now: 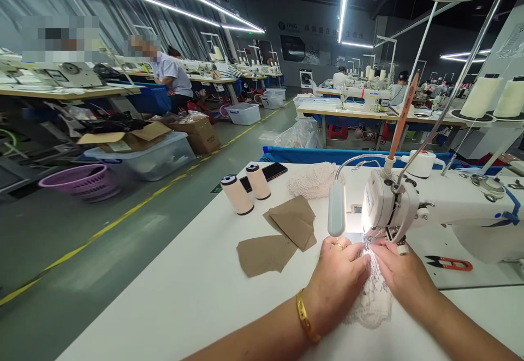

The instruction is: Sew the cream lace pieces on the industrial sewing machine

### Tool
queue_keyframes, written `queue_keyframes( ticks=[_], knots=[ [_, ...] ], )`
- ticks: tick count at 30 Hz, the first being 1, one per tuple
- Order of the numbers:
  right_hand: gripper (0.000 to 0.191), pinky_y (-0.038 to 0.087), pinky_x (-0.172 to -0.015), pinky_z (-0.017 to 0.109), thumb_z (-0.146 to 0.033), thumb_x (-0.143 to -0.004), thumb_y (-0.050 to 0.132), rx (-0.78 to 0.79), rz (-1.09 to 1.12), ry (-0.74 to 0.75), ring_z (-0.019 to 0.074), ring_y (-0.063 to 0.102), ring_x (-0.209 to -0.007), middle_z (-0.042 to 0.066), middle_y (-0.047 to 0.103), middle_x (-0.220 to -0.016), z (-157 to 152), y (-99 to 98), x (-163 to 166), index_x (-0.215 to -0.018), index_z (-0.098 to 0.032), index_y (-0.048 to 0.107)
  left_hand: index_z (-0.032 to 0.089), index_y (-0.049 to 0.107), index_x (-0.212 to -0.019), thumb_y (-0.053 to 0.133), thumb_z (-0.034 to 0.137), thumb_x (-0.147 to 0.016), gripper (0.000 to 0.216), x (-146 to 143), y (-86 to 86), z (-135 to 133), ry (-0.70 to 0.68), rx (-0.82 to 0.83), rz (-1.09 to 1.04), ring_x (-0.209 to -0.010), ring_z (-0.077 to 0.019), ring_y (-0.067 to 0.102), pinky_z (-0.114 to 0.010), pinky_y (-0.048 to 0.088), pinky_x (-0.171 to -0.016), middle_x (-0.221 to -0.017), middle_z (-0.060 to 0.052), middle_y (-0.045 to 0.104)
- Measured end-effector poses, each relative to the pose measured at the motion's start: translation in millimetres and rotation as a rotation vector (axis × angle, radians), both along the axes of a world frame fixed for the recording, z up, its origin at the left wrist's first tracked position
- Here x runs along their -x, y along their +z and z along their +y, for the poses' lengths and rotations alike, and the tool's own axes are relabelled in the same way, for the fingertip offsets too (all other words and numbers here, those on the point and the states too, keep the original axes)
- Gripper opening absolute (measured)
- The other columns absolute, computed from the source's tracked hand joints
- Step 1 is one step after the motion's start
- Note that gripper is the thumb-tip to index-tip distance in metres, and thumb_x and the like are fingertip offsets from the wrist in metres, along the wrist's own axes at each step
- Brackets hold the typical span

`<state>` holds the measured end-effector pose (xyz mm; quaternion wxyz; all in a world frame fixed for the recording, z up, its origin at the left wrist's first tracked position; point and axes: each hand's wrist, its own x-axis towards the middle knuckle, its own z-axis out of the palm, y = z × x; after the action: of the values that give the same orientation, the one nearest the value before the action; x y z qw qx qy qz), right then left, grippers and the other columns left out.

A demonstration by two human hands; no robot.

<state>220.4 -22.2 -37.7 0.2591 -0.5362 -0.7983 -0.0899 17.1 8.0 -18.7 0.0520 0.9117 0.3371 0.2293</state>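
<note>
White lace fabric lies under the needle area of a white sewing machine, its scalloped end hanging toward me. My left hand is closed on the lace's left edge, thumb and fingers pinching close to the presser foot. On the other side, my right hand grips the lace's right edge, its fingertips beside the foot. The needle itself is too small to make out. A lit lamp on a bent metal neck shines just left of the machine head.
Brown fabric pieces lie left of my hands. Behind them stand two thread cones, a dark phone and a bundle of lace. Red-handled thread snips rest at the right. A person sits across the aisle.
</note>
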Motion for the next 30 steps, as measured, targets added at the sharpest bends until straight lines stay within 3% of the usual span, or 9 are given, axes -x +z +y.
queue_keyframes(
  ticks=[5, 8, 10, 12, 14, 16, 19, 25, 30],
  knots=[
    [0.036, 0.061, -0.075, 0.037, -0.005, -0.095, 0.048, 0.040, 0.018, 0.027, 0.0273, 0.071, -0.094, 0.011, 0.076, -0.111, -2, 4.6, -3, -0.111, -0.023, 0.075, 0.022, 0.069, -0.097, 0.065, 0.022, -0.097, 0.003, 8, 11.2, 1, -0.030, 0.106, 0.032, -0.097, -0.0273, 0.062, -0.049, 0.038, -0.091, -0.107, -0.003, 0.074],
    [0.025, 0.061, -0.079, 0.039, -0.014, -0.101, 0.053, 0.147, 0.054, 0.113, 0.0275, 0.069, -0.096, 0.011, 0.075, -0.116, -11, 15.6, -12, -0.117, -0.023, 0.071, 0.025, 0.069, -0.109, 0.083, 0.042, -0.085, 0.033, 22, 27.2, 2, -0.127, 0.230, 0.075, -0.107, -0.0310, 0.062, -0.050, 0.040, -0.096, -0.122, -0.006, 0.071],
    [0.025, 0.061, -0.088, 0.042, -0.031, -0.098, 0.072, 0.284, 0.088, 0.207, 0.0295, 0.067, -0.108, 0.009, 0.072, -0.127, -19, 25.6, -18, -0.122, -0.026, 0.068, 0.025, 0.068, -0.112, 0.091, 0.049, -0.073, 0.052, 30, 34.0, 1, -0.192, 0.280, 0.130, -0.112, -0.0340, 0.061, -0.051, 0.041, -0.098, -0.129, -0.008, 0.067],
    [0.044, 0.059, -0.096, 0.043, -0.043, -0.085, 0.088, 0.408, 0.104, 0.282, 0.0314, 0.063, -0.120, 0.006, 0.067, -0.137, -26, 33.6, -22, -0.121, -0.031, 0.066, 0.023, 0.067, -0.104, 0.090, 0.039, -0.071, 0.043, 33, 33.3, -1, -0.211, 0.285, 0.155, -0.112, -0.0335, 0.060, -0.049, 0.042, -0.097, -0.128, -0.008, 0.066],
    [0.028, 0.058, -0.097, 0.042, -0.038, -0.089, 0.085, 0.446, 0.107, 0.322, 0.0301, 0.062, -0.120, 0.004, 0.066, -0.137, -28, 36.4, -22, -0.110, -0.030, 0.066, 0.020, 0.061, -0.089, 0.074, 0.018, -0.081, 0.016, 30, 26.0, -3, -0.194, 0.266, 0.118, -0.105, -0.0273, 0.061, -0.043, 0.043, -0.094, -0.118, -0.006, 0.068],
    [0.004, 0.056, -0.093, 0.041, -0.025, -0.103, 0.065, 0.399, 0.134, 0.348, 0.0264, 0.064, -0.110, 0.004, 0.071, -0.124, -26, 34.1, -20, -0.100, -0.027, 0.064, 0.020, 0.052, -0.081, 0.054, 0.002, -0.082, 0.018, 24, 16.5, -3, -0.149, 0.268, 0.039, -0.090, -0.0208, 0.060, -0.035, 0.044, -0.083, -0.099, -0.003, 0.067],
    [0.016, 0.054, -0.083, 0.038, -0.020, -0.109, 0.048, 0.267, 0.243, 0.334, 0.0229, 0.064, -0.093, 0.003, 0.073, -0.101, -21, 26.6, -15, -0.103, -0.026, 0.062, 0.022, 0.046, -0.082, 0.044, 0.002, -0.083, 0.020, 13, 8.8, 1, -0.070, 0.337, -0.134, -0.073, -0.0184, 0.051, -0.030, 0.040, -0.068, -0.080, -0.001, 0.058],
    [0.016, 0.054, -0.074, 0.033, -0.023, -0.110, 0.050, -0.032, 0.408, 0.171, 0.0217, 0.067, -0.087, 0.001, 0.073, -0.093, -13, 18.8, -3, -0.109, -0.028, 0.065, 0.024, 0.042, -0.086, 0.047, 0.010, -0.079, 0.017, -3, 17.1, 15, -0.039, 0.581, -0.337, -0.073, -0.0176, 0.050, -0.029, 0.041, -0.067, -0.083, 0.002, 0.057],
    [0.017, 0.056, -0.073, 0.032, -0.025, -0.110, 0.050, -0.106, 0.421, 0.139, 0.0203, 0.070, -0.084, 0.000, 0.077, -0.094, -9, 16.8, 2, -0.108, -0.027, 0.067, 0.023, 0.059, -0.097, 0.052, 0.012, -0.077, 0.023, -4, 16.0, 21, 0.017, 0.633, -0.304, -0.078, -0.0198, 0.062, -0.029, 0.046, -0.071, -0.088, 0.001, 0.069]
  ],
)
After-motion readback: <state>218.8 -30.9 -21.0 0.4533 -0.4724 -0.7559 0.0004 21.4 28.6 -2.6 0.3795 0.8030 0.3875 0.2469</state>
